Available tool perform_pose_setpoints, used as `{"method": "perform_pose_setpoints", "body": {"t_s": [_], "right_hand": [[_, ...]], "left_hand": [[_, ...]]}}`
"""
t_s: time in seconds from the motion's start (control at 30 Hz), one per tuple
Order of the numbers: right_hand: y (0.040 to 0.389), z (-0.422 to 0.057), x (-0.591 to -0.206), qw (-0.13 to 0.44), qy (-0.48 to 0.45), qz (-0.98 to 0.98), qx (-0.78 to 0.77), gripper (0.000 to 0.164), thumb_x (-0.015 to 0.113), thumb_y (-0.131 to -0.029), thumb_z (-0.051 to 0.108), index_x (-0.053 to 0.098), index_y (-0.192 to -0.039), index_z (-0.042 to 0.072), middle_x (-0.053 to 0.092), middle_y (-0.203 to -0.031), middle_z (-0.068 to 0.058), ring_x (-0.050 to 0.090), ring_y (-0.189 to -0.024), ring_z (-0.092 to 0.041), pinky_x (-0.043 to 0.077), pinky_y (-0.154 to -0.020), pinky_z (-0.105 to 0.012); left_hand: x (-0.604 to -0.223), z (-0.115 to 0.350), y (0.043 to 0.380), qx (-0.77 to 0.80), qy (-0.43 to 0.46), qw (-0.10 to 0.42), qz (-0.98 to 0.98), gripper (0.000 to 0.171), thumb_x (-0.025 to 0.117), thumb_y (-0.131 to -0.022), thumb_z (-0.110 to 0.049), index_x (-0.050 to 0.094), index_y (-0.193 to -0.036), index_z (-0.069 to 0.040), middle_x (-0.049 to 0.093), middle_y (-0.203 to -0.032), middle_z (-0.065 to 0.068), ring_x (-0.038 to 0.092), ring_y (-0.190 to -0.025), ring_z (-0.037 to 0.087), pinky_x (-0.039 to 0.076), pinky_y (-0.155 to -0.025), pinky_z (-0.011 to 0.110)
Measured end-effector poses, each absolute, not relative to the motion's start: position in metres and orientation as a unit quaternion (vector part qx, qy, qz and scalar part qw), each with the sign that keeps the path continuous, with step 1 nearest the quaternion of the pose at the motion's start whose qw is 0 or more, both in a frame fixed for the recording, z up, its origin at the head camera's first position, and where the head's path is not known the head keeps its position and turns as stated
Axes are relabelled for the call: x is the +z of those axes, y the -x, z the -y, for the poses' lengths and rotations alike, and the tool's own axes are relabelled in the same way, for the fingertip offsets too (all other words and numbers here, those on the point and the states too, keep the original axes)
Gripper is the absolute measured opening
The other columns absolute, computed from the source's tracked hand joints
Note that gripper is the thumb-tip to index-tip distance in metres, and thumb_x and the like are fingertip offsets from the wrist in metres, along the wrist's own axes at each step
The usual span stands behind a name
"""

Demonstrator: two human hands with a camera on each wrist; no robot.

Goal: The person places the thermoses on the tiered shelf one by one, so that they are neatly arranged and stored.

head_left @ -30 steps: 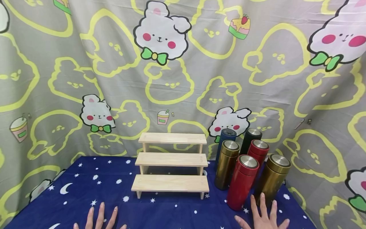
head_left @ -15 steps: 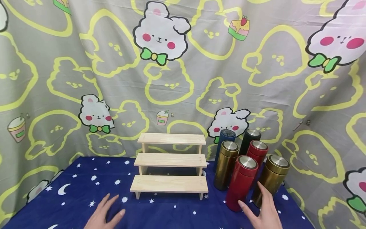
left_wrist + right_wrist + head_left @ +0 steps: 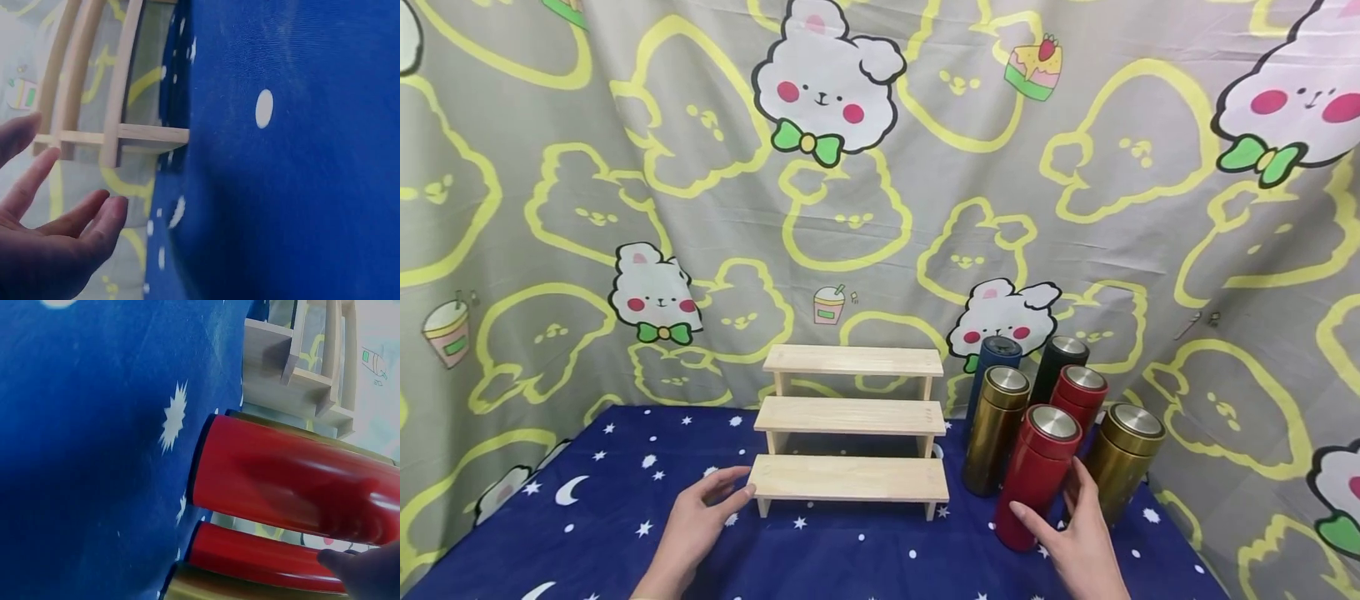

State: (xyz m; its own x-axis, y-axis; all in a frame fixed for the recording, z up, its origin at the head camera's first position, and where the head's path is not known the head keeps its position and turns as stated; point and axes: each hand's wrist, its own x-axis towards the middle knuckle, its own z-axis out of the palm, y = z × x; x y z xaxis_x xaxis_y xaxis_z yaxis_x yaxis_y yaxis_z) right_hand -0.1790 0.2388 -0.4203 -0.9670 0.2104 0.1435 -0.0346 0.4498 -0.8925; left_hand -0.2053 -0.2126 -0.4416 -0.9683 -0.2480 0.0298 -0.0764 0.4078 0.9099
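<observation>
Right fingers [image 3: 1084, 493] wide around red bottle [image 3: 1042, 473] (contact unclear); left fingers [image 3: 721, 481] parted beside stand [image 3: 850, 477]

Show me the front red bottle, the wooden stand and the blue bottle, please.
Front red bottle [image 3: 1040, 477]: head view, on its body.
Wooden stand [image 3: 850, 415]: head view, on its middle step.
Blue bottle [image 3: 989, 362]: head view, just below its top.

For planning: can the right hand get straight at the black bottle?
Probably not directly: the black bottle stands behind the rear red bottle, while the right hand is at the front red bottle.
</observation>
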Motion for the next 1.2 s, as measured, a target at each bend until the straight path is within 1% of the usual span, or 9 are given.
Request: {"method": "perform_pose_setpoints", "body": {"t_s": [0.17,0.27,0.43,0.57,0.8,0.9,0.97,1.1,1.2], "right_hand": [[0.184,-0.236,-0.423,0.119,0.046,0.848,0.514,0.123,0.084,-0.080,0.033,-0.008,-0.153,-0.002,0.013,-0.154,-0.033,0.019,-0.140,-0.049,0.023,-0.107,-0.063],[0.186,-0.236,-0.425,0.124,0.045,0.847,0.515,0.122,0.084,-0.079,0.032,-0.006,-0.153,-0.003,0.016,-0.153,-0.033,0.022,-0.139,-0.048,0.024,-0.107,-0.063],[0.189,-0.238,-0.429,0.117,0.057,0.841,0.525,0.122,0.084,-0.080,0.029,-0.008,-0.152,-0.006,0.020,-0.150,-0.036,0.025,-0.137,-0.050,0.025,-0.106,-0.063],[0.191,-0.238,-0.431,0.106,0.074,0.836,0.533,0.121,0.083,-0.080,0.034,-0.006,-0.152,-0.004,0.025,-0.149,-0.034,0.029,-0.136,-0.048,0.027,-0.106,-0.061],[0.192,-0.238,-0.435,0.139,0.076,0.830,0.535,0.102,0.079,-0.086,0.025,0.007,-0.151,-0.006,0.035,-0.142,-0.034,0.038,-0.130,-0.048,0.033,-0.104,-0.059],[0.194,-0.239,-0.436,0.150,0.073,0.832,0.530,0.092,0.076,-0.089,0.023,0.014,-0.150,-0.006,0.040,-0.139,-0.033,0.043,-0.127,-0.047,0.037,-0.102,-0.057],[0.195,-0.240,-0.436,0.151,0.070,0.830,0.532,0.087,0.075,-0.089,0.022,0.017,-0.149,-0.004,0.042,-0.138,-0.032,0.045,-0.126,-0.046,0.039,-0.101,-0.055],[0.197,-0.242,-0.434,0.149,0.063,0.826,0.540,0.085,0.076,-0.089,0.019,0.019,-0.148,-0.003,0.043,-0.139,-0.030,0.045,-0.127,-0.045,0.040,-0.101,-0.054],[0.197,-0.244,-0.433,0.148,0.063,0.823,0.545,0.085,0.077,-0.087,0.017,0.021,-0.148,-0.003,0.042,-0.140,-0.030,0.044,-0.128,-0.045,0.039,-0.101,-0.053]], "left_hand": [[-0.454,0.216,0.219,-0.565,-0.107,0.067,0.815,0.049,0.075,-0.088,-0.029,0.065,-0.126,0.000,0.061,-0.125,0.020,0.056,-0.113,0.033,0.049,-0.087,0.043],[-0.460,0.216,0.226,-0.598,-0.098,0.057,0.794,0.050,0.076,-0.088,-0.029,0.064,-0.127,0.000,0.062,-0.125,0.018,0.057,-0.112,0.029,0.048,-0.089,0.041],[-0.467,0.209,0.238,-0.640,-0.090,0.041,0.762,0.051,0.075,-0.088,-0.026,0.063,-0.129,0.001,0.053,-0.137,0.021,0.053,-0.120,0.030,0.040,-0.102,0.048],[-0.471,0.204,0.244,-0.673,-0.101,0.027,0.732,0.048,0.075,-0.088,-0.022,0.063,-0.129,0.001,0.046,-0.143,0.024,0.052,-0.120,0.029,0.036,-0.105,0.053],[-0.476,0.196,0.250,-0.688,-0.099,0.026,0.719,0.046,0.078,-0.084,-0.016,0.066,-0.124,0.002,0.050,-0.140,0.024,0.058,-0.110,0.021,0.043,-0.097,0.039],[-0.477,0.195,0.251,-0.684,-0.103,0.030,0.722,0.047,0.079,-0.082,-0.013,0.066,-0.124,0.003,0.048,-0.140,0.027,0.057,-0.110,0.023,0.044,-0.096,0.038],[-0.477,0.196,0.252,-0.682,-0.105,0.030,0.723,0.048,0.079,-0.082,-0.013,0.065,-0.125,0.003,0.045,-0.141,0.029,0.055,-0.114,0.026,0.043,-0.099,0.042],[-0.476,0.196,0.252,-0.687,-0.113,0.021,0.718,0.050,0.079,-0.083,-0.014,0.064,-0.127,0.003,0.041,-0.144,0.030,0.050,-0.123,0.036,0.038,-0.104,0.051],[-0.476,0.195,0.252,-0.691,-0.115,0.017,0.713,0.051,0.079,-0.083,-0.015,0.063,-0.128,0.003,0.039,-0.145,0.031,0.048,-0.125,0.038,0.036,-0.104,0.053]]}}
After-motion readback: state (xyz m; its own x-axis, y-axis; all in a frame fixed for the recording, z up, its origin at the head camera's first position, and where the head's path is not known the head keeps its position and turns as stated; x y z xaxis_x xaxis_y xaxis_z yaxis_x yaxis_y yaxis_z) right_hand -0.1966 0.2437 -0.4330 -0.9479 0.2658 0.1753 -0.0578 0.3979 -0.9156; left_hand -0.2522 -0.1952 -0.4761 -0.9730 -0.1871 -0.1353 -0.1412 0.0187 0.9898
